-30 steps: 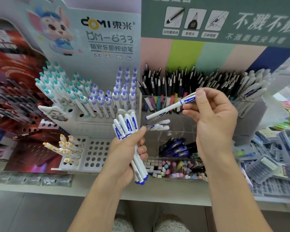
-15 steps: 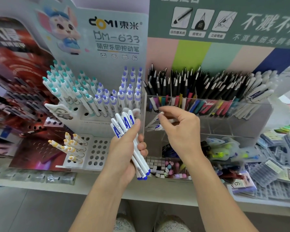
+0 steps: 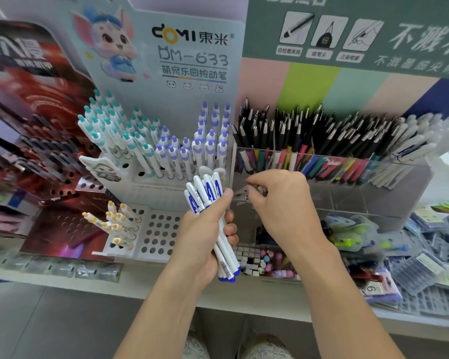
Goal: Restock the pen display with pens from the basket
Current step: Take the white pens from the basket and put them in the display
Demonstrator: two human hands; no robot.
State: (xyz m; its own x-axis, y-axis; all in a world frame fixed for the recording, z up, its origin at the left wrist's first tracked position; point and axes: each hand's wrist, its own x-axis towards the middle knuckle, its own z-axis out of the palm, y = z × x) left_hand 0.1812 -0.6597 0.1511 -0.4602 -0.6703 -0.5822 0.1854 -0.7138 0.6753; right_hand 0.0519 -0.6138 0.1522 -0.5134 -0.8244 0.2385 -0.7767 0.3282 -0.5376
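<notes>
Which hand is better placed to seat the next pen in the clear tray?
Probably the right. The right hand is already at the clear tray, fingers curled around something there that I can't make out. The left hand is occupied: its grip holds the bundle of pens, so it serves as the supply.

This is a stationery shop, at a shelf [image 3: 145, 286] crowded with goods for sale. A branded card stand [image 3: 189, 55] with a cartoon mascot and printed model number holds rows of identical teal pens [image 3: 106, 125] and purple pens [image 3: 208, 143] upright in punched holes. Just beside it a clear bin [image 3: 347, 182] under a printed header [image 3: 373, 29] with pictograms is packed with black pens [image 3: 309, 128]. Below sit small erasers [image 3: 257, 257] in a tray, and at the right lie packets [image 3: 425, 265] of sealed goods. A red display [image 3: 36, 120] stands at the left
</notes>
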